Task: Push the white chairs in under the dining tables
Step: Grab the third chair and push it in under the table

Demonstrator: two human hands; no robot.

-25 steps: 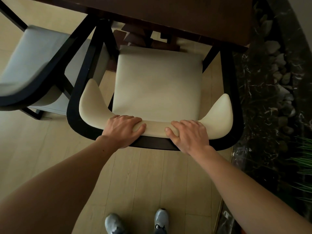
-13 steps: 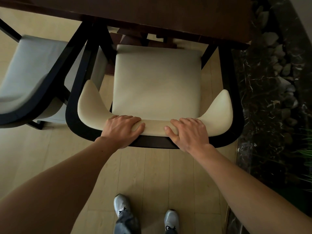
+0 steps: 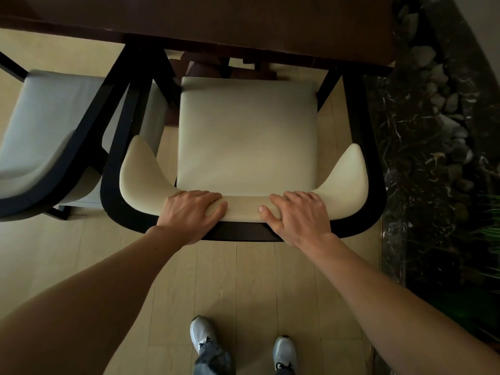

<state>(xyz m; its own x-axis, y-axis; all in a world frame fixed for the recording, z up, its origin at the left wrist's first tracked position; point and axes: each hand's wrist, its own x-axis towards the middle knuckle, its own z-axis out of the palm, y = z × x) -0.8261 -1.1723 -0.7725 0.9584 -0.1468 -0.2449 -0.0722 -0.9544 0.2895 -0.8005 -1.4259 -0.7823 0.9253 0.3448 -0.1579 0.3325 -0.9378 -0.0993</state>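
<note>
step: push chair [image 3: 247,136] under table [image 3: 216,20] | left hand [image 3: 190,212], right hand [image 3: 297,215]: fingers curled over backrest [image 3: 243,209], gripping it | tip: equal force from 2 hands, straight line, clear of neighbouring chair [image 3: 54,117]

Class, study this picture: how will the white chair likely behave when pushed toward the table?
The chair probably slides rather than tips: the floor looks smooth, though the left hand and right hand grip high on its backrest. Its dark frame looks solid, so likely stiff and fairly heavy. It may catch the grey chair close beside it.
</note>
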